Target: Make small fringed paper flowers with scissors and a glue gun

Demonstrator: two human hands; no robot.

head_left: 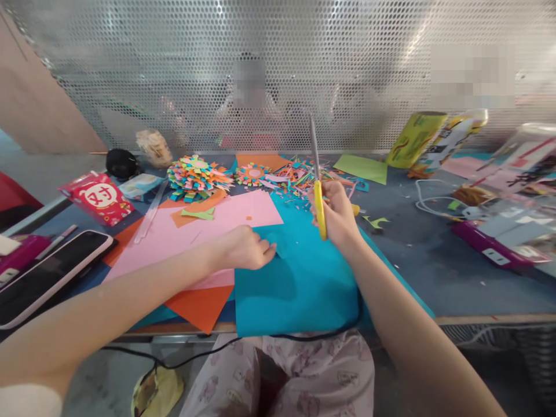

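Observation:
Yellow-handled scissors (320,202) are in my right hand (337,211), with the blades pointing up and away from me. The blades look closed together. My left hand (249,248) is curled with its fingers pressed together, over the left part of a blue paper sheet (299,295). Whatever those fingers may hold is hidden. Pink paper (217,231) lies beneath and left of that hand, with orange paper (204,307) under it. Behind the hands are a fringed multicolour paper ball (197,179), a paper flower (253,174) and a heap of cut paper strips (299,179).
To the left are a phone (56,272), a red packet (98,198) and a tissue pack (141,186). Green paper (362,168), a green can (414,139) and a purple power strip (495,246) are on the right. A perforated metal panel (304,69) rises behind the table.

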